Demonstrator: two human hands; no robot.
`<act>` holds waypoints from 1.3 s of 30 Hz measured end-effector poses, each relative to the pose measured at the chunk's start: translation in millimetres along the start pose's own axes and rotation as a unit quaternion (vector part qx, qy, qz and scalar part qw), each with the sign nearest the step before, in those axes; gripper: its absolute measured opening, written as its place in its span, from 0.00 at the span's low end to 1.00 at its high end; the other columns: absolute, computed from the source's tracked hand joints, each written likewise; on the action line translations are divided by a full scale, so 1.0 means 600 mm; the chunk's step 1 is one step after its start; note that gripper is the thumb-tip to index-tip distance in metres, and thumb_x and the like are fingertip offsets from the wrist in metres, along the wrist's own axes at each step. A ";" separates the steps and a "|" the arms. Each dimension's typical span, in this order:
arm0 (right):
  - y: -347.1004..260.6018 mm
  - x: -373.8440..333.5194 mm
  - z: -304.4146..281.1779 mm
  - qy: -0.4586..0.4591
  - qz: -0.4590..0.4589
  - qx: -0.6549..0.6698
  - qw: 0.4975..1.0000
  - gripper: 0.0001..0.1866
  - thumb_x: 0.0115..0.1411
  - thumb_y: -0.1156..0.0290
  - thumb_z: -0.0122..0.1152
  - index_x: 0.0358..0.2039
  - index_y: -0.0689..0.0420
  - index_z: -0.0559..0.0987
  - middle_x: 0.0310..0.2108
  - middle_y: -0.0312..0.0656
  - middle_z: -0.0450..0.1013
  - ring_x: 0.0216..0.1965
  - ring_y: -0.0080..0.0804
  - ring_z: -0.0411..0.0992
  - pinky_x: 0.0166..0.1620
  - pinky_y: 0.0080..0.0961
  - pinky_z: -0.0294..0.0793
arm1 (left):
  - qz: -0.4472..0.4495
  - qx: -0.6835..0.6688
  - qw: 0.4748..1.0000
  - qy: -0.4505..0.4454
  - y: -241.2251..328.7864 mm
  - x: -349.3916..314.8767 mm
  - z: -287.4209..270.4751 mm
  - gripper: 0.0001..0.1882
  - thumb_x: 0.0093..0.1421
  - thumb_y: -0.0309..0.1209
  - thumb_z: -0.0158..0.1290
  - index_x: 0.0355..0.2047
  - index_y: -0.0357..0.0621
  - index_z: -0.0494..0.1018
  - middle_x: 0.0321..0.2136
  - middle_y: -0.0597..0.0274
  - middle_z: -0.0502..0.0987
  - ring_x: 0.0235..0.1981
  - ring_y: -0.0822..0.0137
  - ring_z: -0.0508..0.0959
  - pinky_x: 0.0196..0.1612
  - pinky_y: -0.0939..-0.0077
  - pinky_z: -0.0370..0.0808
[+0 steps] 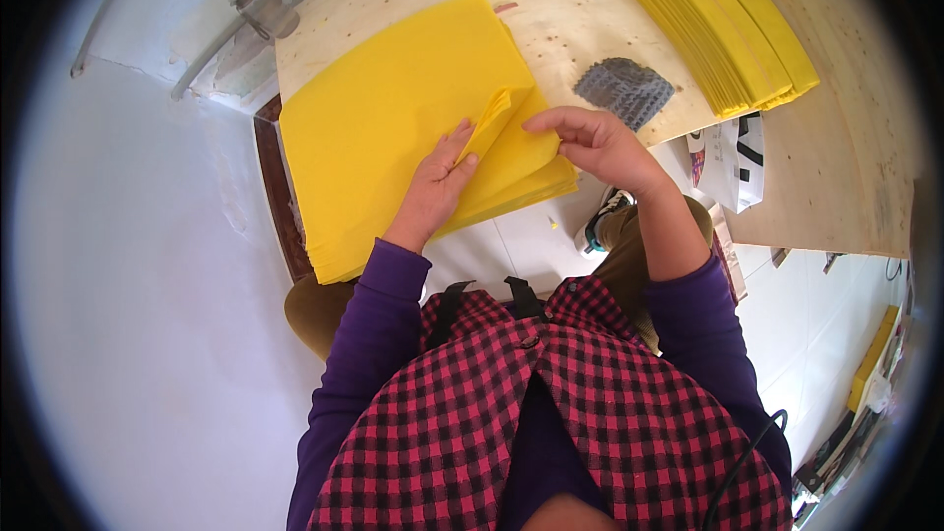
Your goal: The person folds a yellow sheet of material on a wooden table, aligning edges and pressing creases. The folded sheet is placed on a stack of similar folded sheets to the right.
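A stack of large yellow sheets [393,98], soft and felt-like, lies on the wooden table and juts over its near edge. My left hand [438,187] rests on top of it with stretched fingers, its thumb next to a raised fold. That fold [501,123] curls up from the upper layer, between my two hands. At the stack's right corner, my right hand [608,149] has the edge of a yellow sheet between thumb and forefinger; its other fingers are curled in. How many layers are pinched cannot be made out.
A grey textured cloth [623,91] lies on the plywood table [551,29], right of the stack. Farther right stand long folded yellow bundles [718,29]. A white bag [733,162] hangs or stands below the table edge. A white wall [128,285] is close on the left.
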State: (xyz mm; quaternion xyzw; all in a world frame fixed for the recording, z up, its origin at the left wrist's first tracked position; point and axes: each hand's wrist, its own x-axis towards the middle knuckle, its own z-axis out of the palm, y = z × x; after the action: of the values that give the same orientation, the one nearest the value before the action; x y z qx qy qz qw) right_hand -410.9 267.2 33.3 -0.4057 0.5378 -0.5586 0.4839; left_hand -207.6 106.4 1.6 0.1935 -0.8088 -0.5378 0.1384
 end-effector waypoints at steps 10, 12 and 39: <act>-0.017 -0.016 -0.025 -0.040 0.014 -0.064 0.997 0.23 0.56 0.90 0.45 0.48 0.58 0.77 0.43 0.33 0.73 0.42 0.17 0.71 0.51 0.21 0.73 | -0.002 -0.005 1.000 0.001 -0.001 -0.001 0.002 0.24 0.67 0.35 0.45 0.60 0.38 0.63 0.63 0.47 0.62 0.66 0.57 0.59 0.70 0.66 0.47; -0.015 -0.019 -0.022 -0.034 0.022 -0.040 0.998 0.21 0.57 0.89 0.46 0.48 0.58 0.77 0.42 0.32 0.73 0.42 0.16 0.71 0.51 0.21 0.74 | 0.006 -0.005 1.000 0.001 -0.001 0.000 0.003 0.24 0.67 0.35 0.45 0.60 0.38 0.63 0.63 0.47 0.62 0.66 0.57 0.59 0.70 0.66 0.47; -0.026 0.041 0.010 0.062 0.000 -0.189 0.980 0.04 0.56 0.77 0.63 0.27 0.63 0.79 0.23 0.32 0.74 0.26 0.16 0.69 0.33 0.17 0.69 | 0.022 0.014 1.000 -0.010 0.004 0.001 0.002 0.24 0.66 0.34 0.45 0.61 0.40 0.63 0.63 0.44 0.62 0.67 0.57 0.57 0.70 0.64 0.45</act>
State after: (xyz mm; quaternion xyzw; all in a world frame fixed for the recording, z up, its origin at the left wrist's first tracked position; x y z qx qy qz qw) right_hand -411.9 241.2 47.9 -0.4546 0.6625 -0.4707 0.3645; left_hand -209.1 107.9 3.4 0.1721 -0.8215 -0.5253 0.1400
